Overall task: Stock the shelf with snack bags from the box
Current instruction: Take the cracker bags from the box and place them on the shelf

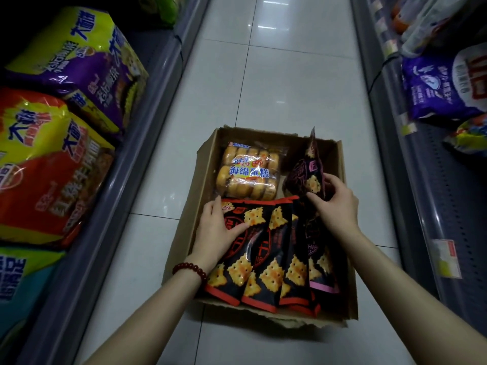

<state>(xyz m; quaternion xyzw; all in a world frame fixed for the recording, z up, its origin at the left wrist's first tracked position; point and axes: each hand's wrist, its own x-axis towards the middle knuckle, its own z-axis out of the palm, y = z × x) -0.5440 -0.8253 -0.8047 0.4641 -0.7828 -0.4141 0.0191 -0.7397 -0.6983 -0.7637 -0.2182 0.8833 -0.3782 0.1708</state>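
An open cardboard box point(340, 164) sits on the aisle floor in the head view. Several black cracker bags with red trim point(266, 259) lie side by side in its near half. My left hand point(213, 230) rests flat on the leftmost of them, thumb across its front. A black cracker bag with pink trim point(307, 175) stands tilted at the box's right, and my right hand point(336, 204) pinches its lower edge. A clear pack of sponge cakes point(247, 172) lies at the back left of the box.
The left shelf point(123, 196) carries big instant-noodle multipacks in yellow-purple point(87, 67) and yellow-red point(44, 164). The right shelf point(427, 196) holds a purple-and-white bag point(445, 88) and has price tags on its edge. White floor tiles point(276, 75) run between them.
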